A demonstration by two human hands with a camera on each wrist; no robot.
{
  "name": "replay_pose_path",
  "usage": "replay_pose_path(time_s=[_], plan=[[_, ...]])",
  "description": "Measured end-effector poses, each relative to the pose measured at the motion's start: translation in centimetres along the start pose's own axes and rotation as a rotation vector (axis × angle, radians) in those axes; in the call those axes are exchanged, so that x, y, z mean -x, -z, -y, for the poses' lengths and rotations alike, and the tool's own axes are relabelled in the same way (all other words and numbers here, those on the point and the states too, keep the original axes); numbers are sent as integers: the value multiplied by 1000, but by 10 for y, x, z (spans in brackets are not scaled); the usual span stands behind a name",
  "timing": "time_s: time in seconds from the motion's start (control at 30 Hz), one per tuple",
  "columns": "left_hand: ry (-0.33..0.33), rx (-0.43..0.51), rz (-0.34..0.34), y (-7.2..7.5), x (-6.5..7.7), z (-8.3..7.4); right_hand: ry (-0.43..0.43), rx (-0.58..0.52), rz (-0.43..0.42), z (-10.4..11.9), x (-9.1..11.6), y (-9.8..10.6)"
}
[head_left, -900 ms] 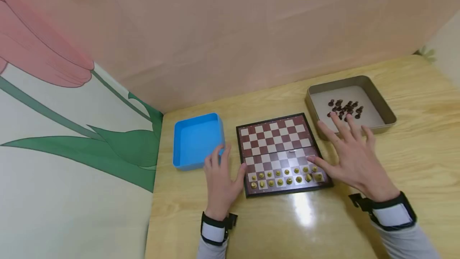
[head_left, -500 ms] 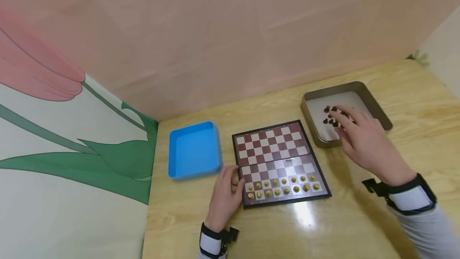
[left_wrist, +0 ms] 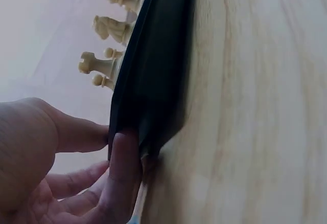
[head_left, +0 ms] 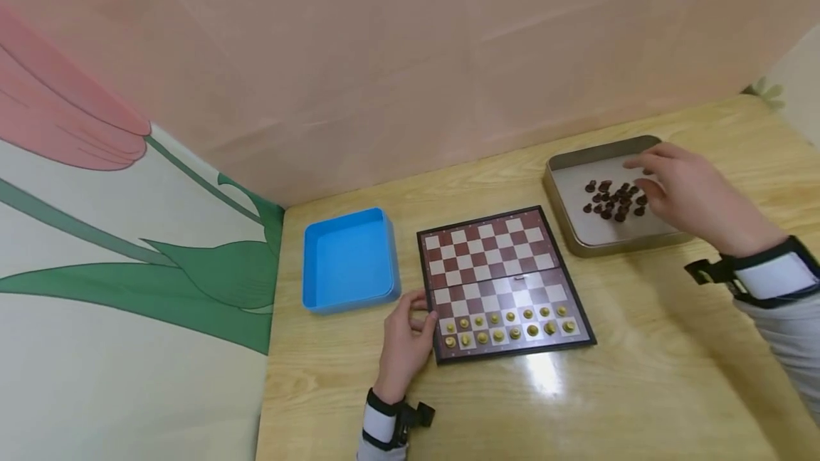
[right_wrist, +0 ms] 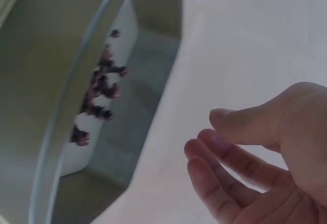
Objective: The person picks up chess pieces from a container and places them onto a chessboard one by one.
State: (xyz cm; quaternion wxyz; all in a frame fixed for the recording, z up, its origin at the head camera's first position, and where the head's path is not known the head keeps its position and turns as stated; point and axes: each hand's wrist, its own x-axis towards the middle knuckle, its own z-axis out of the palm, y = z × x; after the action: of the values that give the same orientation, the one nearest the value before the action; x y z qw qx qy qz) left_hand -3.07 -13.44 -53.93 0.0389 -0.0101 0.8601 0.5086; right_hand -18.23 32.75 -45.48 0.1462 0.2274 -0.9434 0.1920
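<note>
Standing leftmost on the grained bench (head_left: 474, 418) is a square blue box (head_left: 349, 262); the left hand (head_left: 405, 343) pinches a glossy chequered board (head_left: 487, 251); knobbly dark pieces (head_left: 615, 200) lie in a round-cornered tin (head_left: 598, 248); the right hand (head_left: 698, 196), fingers loosely bent nearby, holds nothing.

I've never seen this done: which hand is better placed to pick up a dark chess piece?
Probably the right hand: it hovers by the tin of dark pieces, visibly holding nothing, while the left hand grips the chessboard.
</note>
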Motion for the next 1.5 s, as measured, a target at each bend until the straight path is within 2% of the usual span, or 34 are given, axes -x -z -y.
replay_pose_path(time_s=[0.1, 0.3, 0.43, 0.7, 0.87, 1.03, 1.13, 1.3, 1.37, 1.5], plan=[[23, 24, -17, 0, -1, 4, -10, 3, 58, -13, -6, -7], [46, 88, -18, -1, -1, 9, -93, 3, 244, -36, -7, -21], [56, 109, -17, -2, -2, 8, -101, -2, 285, -46, -6, -28], [72, 121, -13, -3, -8, 6, -128, 4, 235, -59, -4, -35], [59, 145, -9, -3, -11, 7, -162, -1, 259, -62, -4, -35], [80, 153, -2, -2, -7, 9, -182, -5, 305, -58, -4, -35], [94, 157, 3, -4, -6, 9, -182, 7, 303, -54, -5, -30], [95, 167, 9, -7, -5, 10, -100, 42, 213, -38, -10, -21], [96, 168, 8, -7, -5, 11, -37, 55, 156, -27, -14, -20], [111, 171, 7, -7, -2, 15, 53, 38, 95, -1, -21, -20]])
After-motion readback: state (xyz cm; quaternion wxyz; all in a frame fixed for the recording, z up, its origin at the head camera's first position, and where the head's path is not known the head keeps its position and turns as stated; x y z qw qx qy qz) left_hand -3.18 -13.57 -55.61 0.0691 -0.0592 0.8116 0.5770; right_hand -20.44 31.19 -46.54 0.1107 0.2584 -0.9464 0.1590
